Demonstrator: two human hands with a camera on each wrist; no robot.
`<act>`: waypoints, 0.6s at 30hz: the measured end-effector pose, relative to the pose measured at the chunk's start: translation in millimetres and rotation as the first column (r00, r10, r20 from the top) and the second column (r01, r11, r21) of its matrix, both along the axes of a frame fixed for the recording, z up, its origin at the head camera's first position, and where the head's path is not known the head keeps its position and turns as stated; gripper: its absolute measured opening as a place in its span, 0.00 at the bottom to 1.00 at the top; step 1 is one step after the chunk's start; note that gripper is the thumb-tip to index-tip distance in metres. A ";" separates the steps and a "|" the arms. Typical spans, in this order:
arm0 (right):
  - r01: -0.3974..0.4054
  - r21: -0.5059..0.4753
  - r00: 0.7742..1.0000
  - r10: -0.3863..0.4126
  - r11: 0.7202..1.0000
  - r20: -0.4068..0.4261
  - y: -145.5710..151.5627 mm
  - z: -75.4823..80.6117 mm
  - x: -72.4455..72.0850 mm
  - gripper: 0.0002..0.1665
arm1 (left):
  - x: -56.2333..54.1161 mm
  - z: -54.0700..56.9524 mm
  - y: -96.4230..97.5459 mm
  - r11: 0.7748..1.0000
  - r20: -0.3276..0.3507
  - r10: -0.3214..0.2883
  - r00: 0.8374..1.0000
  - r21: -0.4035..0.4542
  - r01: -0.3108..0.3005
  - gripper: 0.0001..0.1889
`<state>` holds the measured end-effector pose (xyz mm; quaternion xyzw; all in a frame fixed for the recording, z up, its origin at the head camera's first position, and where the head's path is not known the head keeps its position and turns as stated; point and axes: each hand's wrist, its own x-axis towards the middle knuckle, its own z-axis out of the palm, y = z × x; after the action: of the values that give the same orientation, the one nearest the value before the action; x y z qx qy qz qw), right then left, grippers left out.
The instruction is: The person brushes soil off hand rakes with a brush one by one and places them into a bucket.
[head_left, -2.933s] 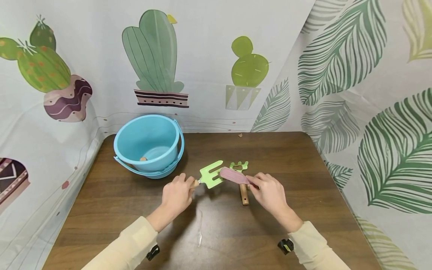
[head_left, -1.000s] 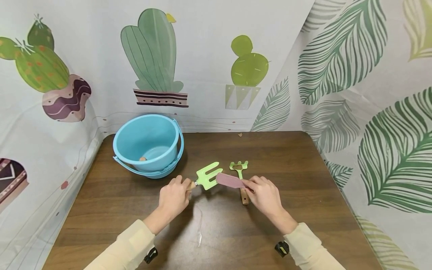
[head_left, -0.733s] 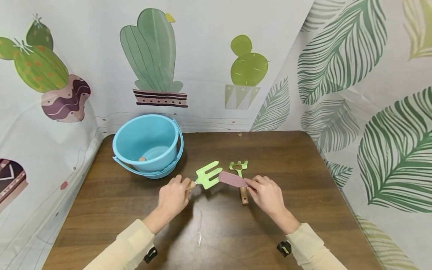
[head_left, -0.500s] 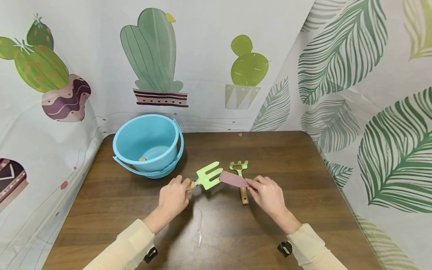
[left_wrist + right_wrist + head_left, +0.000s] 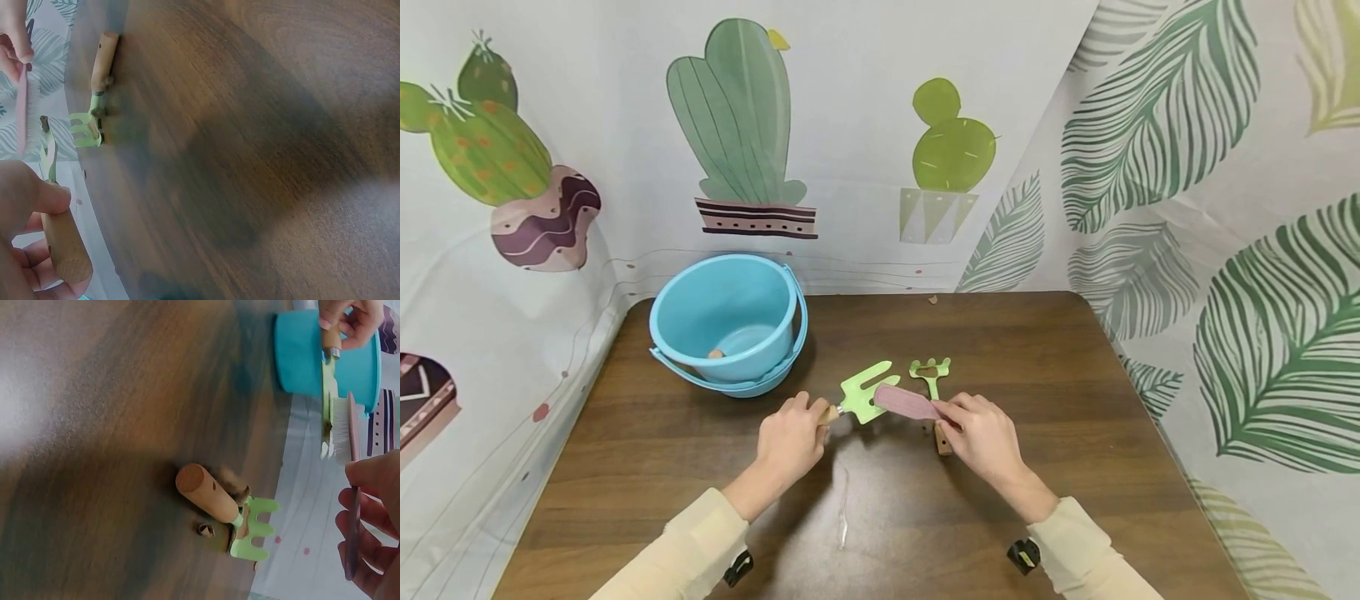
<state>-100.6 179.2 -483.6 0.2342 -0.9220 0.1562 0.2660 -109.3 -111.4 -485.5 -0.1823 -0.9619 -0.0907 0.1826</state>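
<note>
My left hand (image 5: 792, 442) grips the wooden handle of a green garden hand fork (image 5: 857, 402), its tines pointing right and raised above the table. In my right hand (image 5: 988, 442) I pinch the handle of a pink brush (image 5: 907, 402). White bristles under the brush (image 5: 354, 428) meet the fork's tines (image 5: 327, 400) in the right wrist view. Brown dirt sticks to the tines. Below the brush a small green hand rake (image 5: 932, 370) with a wooden handle lies on the table. The left wrist view shows my thumb over the fork's handle (image 5: 65, 244).
A light blue bucket (image 5: 730, 292) stands at the back left of the wooden table (image 5: 1037, 350), its handle hanging down. A rounded wooden-coloured end (image 5: 717, 353) shows inside it. Brown crumbs (image 5: 205, 530) lie by the rake. A printed cloth hangs behind.
The brush has shifted back and forth along the fork's tines, and now sits further left over them than half a second ago. The fork has moved only slightly.
</note>
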 end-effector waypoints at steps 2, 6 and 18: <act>-0.005 0.018 1.000 0.004 1.000 0.007 -1.5 -0.4 0.7 0.17 | -0.2 0.2 0.2 1.000 -0.001 0.003 1.000 -0.002 -0.003 0.13; 0.004 0.034 1.000 -0.004 0.999 0.001 -1.9 -0.8 1.3 0.17 | -0.3 0.7 -0.5 1.000 -0.006 0.011 1.000 -0.005 -0.011 0.13; 0.033 0.050 0.999 -0.034 0.998 0.016 4.9 -1.8 2.0 0.18 | 1.4 0.0 -1.7 1.000 -0.001 0.013 1.000 0.004 -0.013 0.13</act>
<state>-98.6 184.1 -485.4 0.2240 -0.9316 0.1305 0.2548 -107.9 -113.2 -485.5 -0.1755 -0.9628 -0.0912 0.1841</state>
